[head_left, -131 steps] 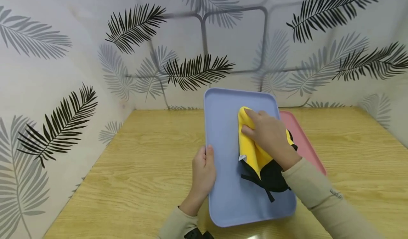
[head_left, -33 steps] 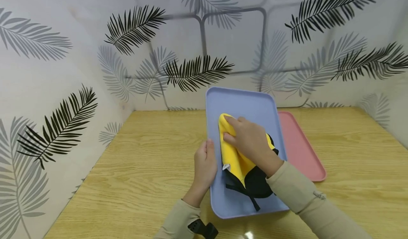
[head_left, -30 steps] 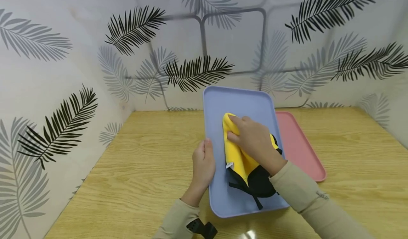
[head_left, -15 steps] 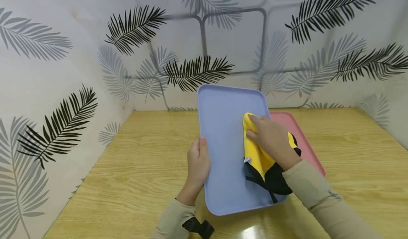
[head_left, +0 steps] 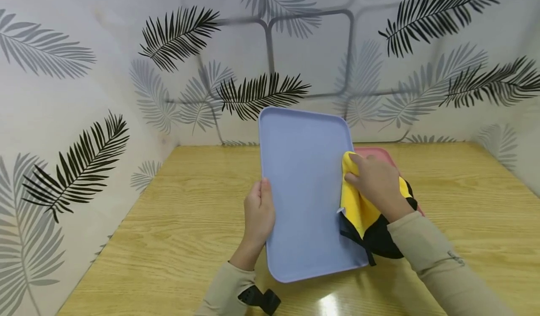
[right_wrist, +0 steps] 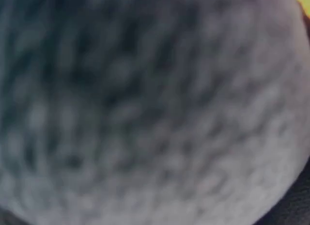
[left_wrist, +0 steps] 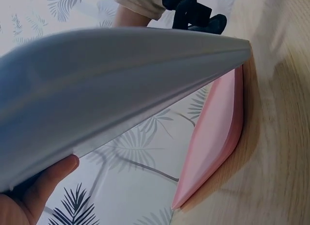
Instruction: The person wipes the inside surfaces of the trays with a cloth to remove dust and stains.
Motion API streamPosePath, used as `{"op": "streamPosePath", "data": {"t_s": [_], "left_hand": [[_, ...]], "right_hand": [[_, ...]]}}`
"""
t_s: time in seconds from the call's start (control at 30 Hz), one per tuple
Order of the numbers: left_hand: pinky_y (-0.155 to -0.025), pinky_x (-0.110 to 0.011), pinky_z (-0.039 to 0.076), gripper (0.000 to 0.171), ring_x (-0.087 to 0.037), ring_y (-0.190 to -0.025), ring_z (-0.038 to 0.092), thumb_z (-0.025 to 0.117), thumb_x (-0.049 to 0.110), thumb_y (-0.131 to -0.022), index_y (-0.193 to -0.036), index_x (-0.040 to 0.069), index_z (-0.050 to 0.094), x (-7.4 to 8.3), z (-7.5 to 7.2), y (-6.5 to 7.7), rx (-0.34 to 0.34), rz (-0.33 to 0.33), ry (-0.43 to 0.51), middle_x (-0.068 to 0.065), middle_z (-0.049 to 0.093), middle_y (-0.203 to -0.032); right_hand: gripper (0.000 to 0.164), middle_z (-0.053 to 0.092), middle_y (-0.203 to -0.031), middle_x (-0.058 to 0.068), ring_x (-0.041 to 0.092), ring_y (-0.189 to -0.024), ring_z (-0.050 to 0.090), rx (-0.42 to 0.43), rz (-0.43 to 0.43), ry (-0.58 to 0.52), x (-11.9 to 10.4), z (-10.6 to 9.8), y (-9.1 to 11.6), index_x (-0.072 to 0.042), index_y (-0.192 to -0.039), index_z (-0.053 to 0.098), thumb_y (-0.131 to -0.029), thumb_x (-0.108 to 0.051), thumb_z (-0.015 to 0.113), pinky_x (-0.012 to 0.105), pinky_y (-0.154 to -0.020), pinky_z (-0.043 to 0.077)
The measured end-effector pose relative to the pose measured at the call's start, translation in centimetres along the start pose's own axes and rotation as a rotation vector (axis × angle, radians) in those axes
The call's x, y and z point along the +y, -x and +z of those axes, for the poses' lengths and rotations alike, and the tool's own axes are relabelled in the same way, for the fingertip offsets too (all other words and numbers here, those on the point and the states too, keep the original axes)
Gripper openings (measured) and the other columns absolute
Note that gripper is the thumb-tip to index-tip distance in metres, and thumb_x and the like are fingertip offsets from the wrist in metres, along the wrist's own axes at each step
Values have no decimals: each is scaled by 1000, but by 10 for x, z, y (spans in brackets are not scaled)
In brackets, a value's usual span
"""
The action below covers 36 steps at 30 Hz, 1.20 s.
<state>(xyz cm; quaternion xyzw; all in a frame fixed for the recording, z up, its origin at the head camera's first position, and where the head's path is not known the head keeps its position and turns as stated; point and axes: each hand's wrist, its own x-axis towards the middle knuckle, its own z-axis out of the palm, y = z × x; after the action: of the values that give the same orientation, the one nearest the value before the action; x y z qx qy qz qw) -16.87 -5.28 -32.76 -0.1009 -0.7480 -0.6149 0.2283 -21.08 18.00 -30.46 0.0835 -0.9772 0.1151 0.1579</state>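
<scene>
My left hand [head_left: 259,213] grips the left rim of a light-blue rectangular tray [head_left: 301,180], its thumb on the rim and the other fingers hidden behind. The tray is tilted up, and in the left wrist view its pale underside [left_wrist: 121,74] rises off the table. With its fingers bunched into the fabric, my right hand [head_left: 377,182] holds a yellow-and-black cloth [head_left: 354,208] at the tray's right edge. A small white tag and a black strap show on the cloth. Blurred dark grey fabric [right_wrist: 145,113] fills most of the right wrist view.
Behind the blue tray, a pink tray [head_left: 377,153] lies on the wooden table [head_left: 185,222], partly hidden by cloth and hand. A leaf-patterned covering [head_left: 312,48] stands at the table's back and left. A black strap and small box sit on my left wrist.
Earlier the cloth was farther left on the tray; over the last second my right hand has slid it rightward to the edge. The blue tray has shifted slightly left and up.
</scene>
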Motion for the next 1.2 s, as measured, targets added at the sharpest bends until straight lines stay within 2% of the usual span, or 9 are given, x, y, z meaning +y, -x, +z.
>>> {"op": "streamPosePath", "data": {"t_s": [0.23, 0.5, 0.73, 1.03, 1.2], "left_hand": [[-47, -24, 33, 33, -12, -53, 38, 34, 15, -98, -81, -7, 52, 0, 0, 0, -6, -22, 2, -1, 38, -59], [-45, -23, 30, 32, -11, -51, 34, 34, 15, -98, -78, -4, 50, 1, 4, 2, -20, -49, 21, 1, 34, -58], [-46, -23, 29, 32, -11, -51, 34, 35, 15, -98, -74, -3, 48, 0, 8, 3, -14, -57, 18, 1, 33, -58], [-48, -24, 31, 32, -12, -55, 37, 36, 14, -97, -77, -5, 50, 2, 11, 5, -10, -39, 21, 0, 34, -60], [-46, -21, 31, 32, -11, -51, 37, 35, 16, -98, -79, -4, 51, 2, 14, 8, -27, -78, 46, 0, 35, -58]], "right_hand": [[41, 51, -75, 16, 25, -57, 42, 63, -2, -144, -5, 6, 0, 3, -119, 52, -84, -18, 56, 32, -50, 32], [45, 58, -96, 22, 28, -69, 48, 31, 7, -186, -25, -1, -1, 0, -124, 49, -85, -20, 53, 35, -56, 37], [44, 57, -85, 16, 25, -63, 46, 50, -29, -200, -46, -2, -2, -2, -123, 51, -84, -21, 53, 32, -49, 34], [40, 55, -72, 12, 23, -57, 44, 145, -124, -223, -77, -3, -1, -1, -117, 56, -81, -19, 58, 30, -46, 34], [41, 55, -73, 13, 21, -54, 42, 170, -162, -245, -98, -4, 4, -2, -117, 56, -80, -20, 61, 29, -43, 34]]}}
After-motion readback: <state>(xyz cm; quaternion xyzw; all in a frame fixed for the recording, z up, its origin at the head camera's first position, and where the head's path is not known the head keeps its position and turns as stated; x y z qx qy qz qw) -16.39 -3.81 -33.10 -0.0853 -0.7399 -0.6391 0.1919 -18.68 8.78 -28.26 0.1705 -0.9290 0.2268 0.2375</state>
